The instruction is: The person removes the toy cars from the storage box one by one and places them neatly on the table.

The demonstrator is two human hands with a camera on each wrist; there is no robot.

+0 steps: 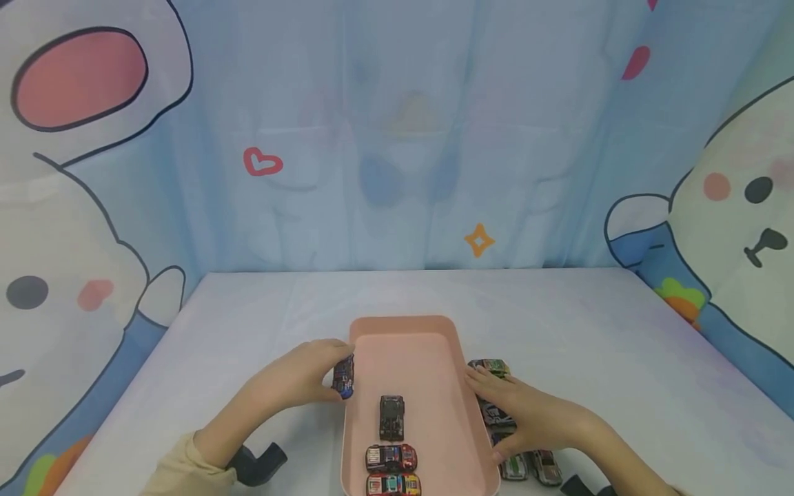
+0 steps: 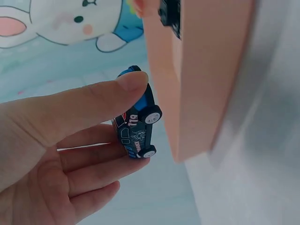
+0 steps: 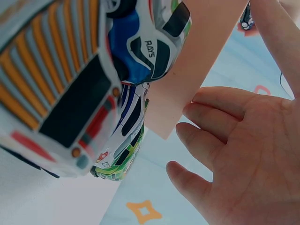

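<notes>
A pink tray [image 1: 403,337] lies on the table with three toy cars in it: a dark one [image 1: 391,417], a black and red one [image 1: 391,457] and a red and yellow one [image 1: 393,484]. My left hand [image 1: 298,379] pinches a dark blue toy car [image 1: 344,376] between thumb and fingers at the tray's left rim; the left wrist view shows this car [image 2: 138,119] beside the tray wall [image 2: 197,79]. My right hand [image 1: 527,413] lies with straight fingers over several toy cars [image 1: 496,368] along the tray's right side. These cars [image 3: 70,93] fill the right wrist view.
A white cloth covers the table [image 1: 620,344]. A cartoon backdrop [image 1: 397,138] closes the back and both sides. Two silver cars [image 1: 530,467] sit near the front edge by my right wrist. Dark wrist straps [image 1: 257,463] show below.
</notes>
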